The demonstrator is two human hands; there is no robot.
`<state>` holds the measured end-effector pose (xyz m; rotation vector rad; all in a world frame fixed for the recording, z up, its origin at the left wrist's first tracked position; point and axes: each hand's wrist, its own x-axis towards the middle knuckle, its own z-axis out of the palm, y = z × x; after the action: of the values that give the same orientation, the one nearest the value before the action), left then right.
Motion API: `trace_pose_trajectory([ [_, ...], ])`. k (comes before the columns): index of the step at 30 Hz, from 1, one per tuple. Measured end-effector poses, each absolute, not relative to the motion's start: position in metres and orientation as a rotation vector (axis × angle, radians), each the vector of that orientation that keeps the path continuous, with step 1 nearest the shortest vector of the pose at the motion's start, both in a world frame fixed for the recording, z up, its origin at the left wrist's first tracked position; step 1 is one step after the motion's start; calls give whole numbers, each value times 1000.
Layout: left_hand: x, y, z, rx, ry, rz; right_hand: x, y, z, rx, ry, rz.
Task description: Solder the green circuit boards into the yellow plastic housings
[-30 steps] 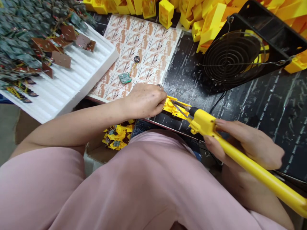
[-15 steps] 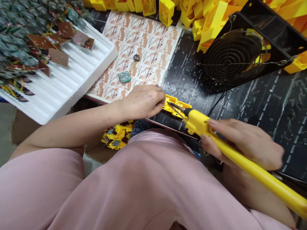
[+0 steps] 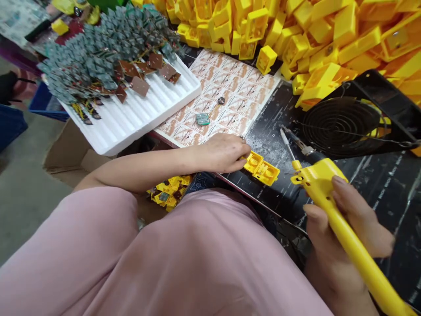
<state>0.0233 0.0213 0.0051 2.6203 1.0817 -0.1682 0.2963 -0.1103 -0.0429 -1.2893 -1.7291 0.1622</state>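
Note:
My left hand is closed on the left end of an opened yellow plastic case, which lies on the black table near its front edge. My right hand grips a yellow soldering tool. Its metal tip and a thin side nozzle point up and left, apart from the case. Beyond my left hand, a small green circuit board and a round black part lie on a patterned sheet.
A white foam tray at the left holds many circuit boards with wires. Yellow cases are heaped along the back. A black fan stands at the right. Below the table edge are more yellow parts.
The soldering tool in my right hand has lifted off the yellow case and moved right. My left hand still holds the case. The view has shifted, showing more of the left and back.

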Motion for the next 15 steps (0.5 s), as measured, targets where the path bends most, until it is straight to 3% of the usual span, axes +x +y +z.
trace_pose_trajectory([
  [4,-15,51,-2,2592,1526,246,284,-84,-35,-1147,-2035,15],
  [7,-44,82,-14,2472,1930,162,275,-74,-31,-1156,-2113,35],
  [11,-64,98,-35,2441,1873,93,269,-71,-33,-1145,-2165,133],
  [15,-70,87,-44,2345,1699,458,271,-62,-28,-1214,-2100,57],
])
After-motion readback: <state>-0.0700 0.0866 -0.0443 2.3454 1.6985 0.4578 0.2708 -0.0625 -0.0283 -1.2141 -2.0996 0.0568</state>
